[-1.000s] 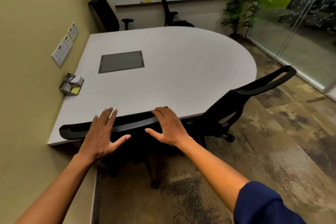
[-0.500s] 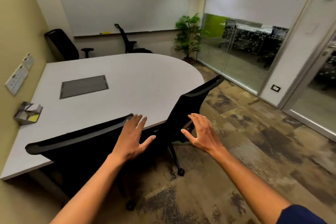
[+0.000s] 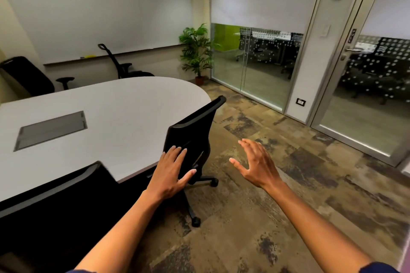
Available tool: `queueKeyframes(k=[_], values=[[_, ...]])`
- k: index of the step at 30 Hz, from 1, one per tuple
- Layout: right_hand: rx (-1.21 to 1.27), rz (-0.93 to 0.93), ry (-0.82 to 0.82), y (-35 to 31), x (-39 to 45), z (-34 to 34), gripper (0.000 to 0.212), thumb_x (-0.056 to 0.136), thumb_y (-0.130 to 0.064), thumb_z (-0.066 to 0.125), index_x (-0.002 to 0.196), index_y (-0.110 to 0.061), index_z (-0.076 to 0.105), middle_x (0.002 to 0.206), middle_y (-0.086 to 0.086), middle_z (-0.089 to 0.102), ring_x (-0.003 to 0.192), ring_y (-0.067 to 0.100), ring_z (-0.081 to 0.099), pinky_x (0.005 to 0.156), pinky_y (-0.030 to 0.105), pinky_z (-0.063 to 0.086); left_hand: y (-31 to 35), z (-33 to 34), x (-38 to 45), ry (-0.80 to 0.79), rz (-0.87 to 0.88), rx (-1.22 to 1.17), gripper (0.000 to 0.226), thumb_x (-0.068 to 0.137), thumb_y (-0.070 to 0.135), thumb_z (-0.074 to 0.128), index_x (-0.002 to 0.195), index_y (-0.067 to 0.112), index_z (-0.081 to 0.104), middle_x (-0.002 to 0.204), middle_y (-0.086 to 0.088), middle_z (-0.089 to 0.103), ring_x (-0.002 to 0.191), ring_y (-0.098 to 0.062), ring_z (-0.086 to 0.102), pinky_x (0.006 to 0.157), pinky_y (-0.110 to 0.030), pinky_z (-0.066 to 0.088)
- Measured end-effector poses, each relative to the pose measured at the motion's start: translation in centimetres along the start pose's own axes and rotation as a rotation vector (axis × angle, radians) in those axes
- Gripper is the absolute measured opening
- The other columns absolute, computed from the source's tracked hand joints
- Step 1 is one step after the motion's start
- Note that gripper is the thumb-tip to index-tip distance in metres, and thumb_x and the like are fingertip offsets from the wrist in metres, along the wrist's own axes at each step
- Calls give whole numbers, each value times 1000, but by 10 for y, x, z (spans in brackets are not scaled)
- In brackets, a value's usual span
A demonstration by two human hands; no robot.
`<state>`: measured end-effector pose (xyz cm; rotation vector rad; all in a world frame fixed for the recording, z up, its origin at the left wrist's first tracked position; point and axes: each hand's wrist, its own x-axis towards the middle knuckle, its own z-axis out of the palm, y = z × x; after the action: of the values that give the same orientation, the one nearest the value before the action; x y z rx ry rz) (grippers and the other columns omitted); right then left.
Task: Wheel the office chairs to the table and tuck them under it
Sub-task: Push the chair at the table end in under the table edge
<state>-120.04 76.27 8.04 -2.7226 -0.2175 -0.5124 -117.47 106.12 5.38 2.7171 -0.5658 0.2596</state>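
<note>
We see two black mesh office chairs tucked at the near edge of the rounded white table, two more black chairs behind it, and a potted green plant beyond its right end.

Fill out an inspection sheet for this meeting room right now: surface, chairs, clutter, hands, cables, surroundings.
Surface: white round-ended table with a grey hatch.
Job's things: near black mesh chair and second black mesh chair at the table's near edge; two black far chairs behind it.
Clutter: nothing seen.
Hands: left hand and right hand open, holding nothing.
Cables: nothing seen.
Surroundings: whiteboard, potted palm, glass door, patterned carpet.
</note>
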Motion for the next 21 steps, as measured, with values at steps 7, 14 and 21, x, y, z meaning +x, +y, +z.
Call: queueKeyframes(k=[7,14,21], values=[[-11,-106,-13,42,47,-4,81,91,-73,34,144,-13,47,144,11,52,133,27,49,116,47,36,12,7,45,41,-67,81,86,93,73,31,158,18,25,166,-6,22,156,-21,8,128,-46,12],[8,-193,-112,135,141,-9,80,92,-69,37,144,-10,46,145,13,50,135,28,47,119,49,32,58,49,138,50,-173,124,75,98,61,43,157,16,27,165,-7,24,156,-24,11,127,-46,12],[40,-344,-128,132,229,41,73,95,-61,50,147,-10,44,149,12,47,139,26,42,122,48,25,27,57,205,123,-264,192,74,98,63,39,155,16,30,164,-9,26,155,-27,13,126,-46,9]])
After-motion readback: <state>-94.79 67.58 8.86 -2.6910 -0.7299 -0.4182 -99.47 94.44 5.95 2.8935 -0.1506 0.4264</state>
